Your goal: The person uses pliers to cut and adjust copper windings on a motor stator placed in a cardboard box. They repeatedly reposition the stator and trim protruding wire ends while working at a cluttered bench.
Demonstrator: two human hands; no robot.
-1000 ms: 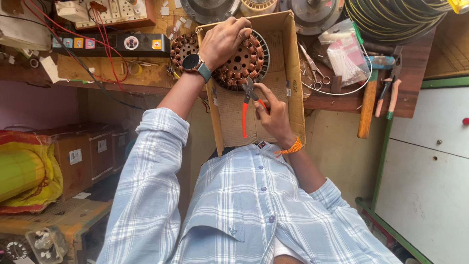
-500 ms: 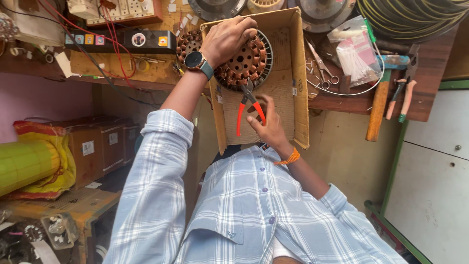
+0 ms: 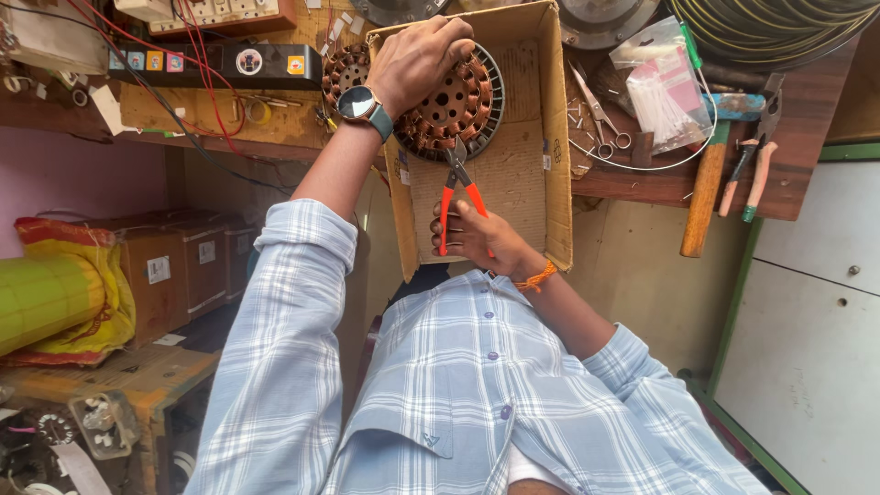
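Upper centre of frame: left hand [image 3: 417, 57] still clamps the copper-wound stator [image 3: 454, 103] in the box [image 3: 541, 174], while right hand [image 3: 472, 234], gripping orange-handled cutters [image 3: 456, 188], has brought them onto the windings for trimming.
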